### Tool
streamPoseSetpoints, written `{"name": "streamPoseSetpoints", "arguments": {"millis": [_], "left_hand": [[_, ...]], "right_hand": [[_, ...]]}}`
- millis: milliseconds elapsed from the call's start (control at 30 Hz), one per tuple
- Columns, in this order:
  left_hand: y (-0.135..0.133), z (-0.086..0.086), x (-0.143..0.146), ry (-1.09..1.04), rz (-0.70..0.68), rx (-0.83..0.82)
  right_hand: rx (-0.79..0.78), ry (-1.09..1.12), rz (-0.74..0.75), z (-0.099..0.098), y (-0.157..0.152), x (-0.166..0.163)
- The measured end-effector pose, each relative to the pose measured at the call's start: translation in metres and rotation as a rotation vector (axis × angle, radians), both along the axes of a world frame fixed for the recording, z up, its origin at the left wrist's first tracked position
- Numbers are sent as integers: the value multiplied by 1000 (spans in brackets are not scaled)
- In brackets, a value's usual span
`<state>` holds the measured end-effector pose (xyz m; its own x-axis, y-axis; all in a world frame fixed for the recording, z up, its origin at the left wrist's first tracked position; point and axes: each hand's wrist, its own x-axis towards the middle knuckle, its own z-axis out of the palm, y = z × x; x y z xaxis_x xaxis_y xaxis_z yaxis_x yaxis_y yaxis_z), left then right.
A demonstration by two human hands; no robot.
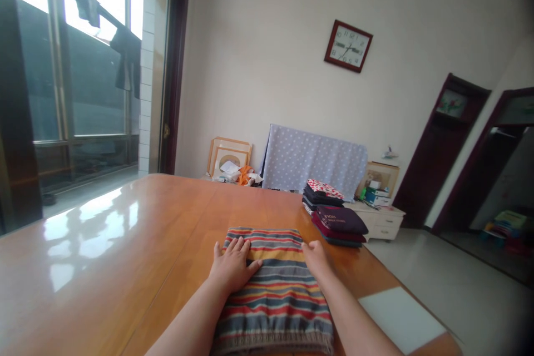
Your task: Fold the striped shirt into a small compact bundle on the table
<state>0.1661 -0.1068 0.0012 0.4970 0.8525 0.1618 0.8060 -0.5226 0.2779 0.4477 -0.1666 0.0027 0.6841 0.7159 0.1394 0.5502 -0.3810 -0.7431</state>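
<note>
I've got left hand (231,267) open, palm flat on folded striped garment (275,303), not gripping, right hand (316,258) open too, resting on its right edge, garment between both hands on wooden table (104,239), folded clothes stacks (334,214) just ahead of right hand, white sheet (400,320) off to its right

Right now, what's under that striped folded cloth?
The striped folded cloth lies on the wooden table with left hand and right hand on top. The tabletop beneath is covered, so anything else there cannot be seen.
</note>
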Motion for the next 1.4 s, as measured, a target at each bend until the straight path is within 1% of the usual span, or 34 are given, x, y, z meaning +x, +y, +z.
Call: {"name": "streamPoseSetpoints", "arguments": {"millis": [67, 200, 233, 300, 567, 733, 900, 1033, 1100, 1167, 1233, 1300, 1400], "left_hand": [[0, 0, 1, 7, 4, 0], [0, 0, 2, 30, 13, 6], [0, 1, 3, 38, 15, 9], [-1, 1, 3, 50, 22, 17], [0, 0, 7, 86, 43, 53], [-4, 5, 11, 134, 47, 97], [-8, 14, 10, 192, 62, 91], [-14, 26, 6, 214, 54, 79], [-19, 33, 9, 205, 43, 79], [-25, 37, 17, 178, 1, 84], [-30, 37, 27, 138, -67, 100], [-34, 32, 37, 109, -123, 105], [-37, 21, 45, 112, -134, 62]], "right_hand": [[-86, -76, -3, -5, -5, -4], [-289, -382, -9, -9, -8, -18], [-312, -436, -12, -10, -8, -20], [-315, -470, -11, -10, -8, -21], [-275, -422, -6, -12, -7, -15], [-244, -378, 5, -12, -9, -15], [-235, -361, 21, -8, -14, -14], [-256, -334, 35, -4, -17, -13], [-255, -329, 35, -3, -18, -13], [-245, -329, 35, -3, -18, -13], [-238, -327, 34, -4, -18, -13], [-235, -325, 34, -4, -19, -13], [-227, -325, 31, -4, -19, -14]]}}
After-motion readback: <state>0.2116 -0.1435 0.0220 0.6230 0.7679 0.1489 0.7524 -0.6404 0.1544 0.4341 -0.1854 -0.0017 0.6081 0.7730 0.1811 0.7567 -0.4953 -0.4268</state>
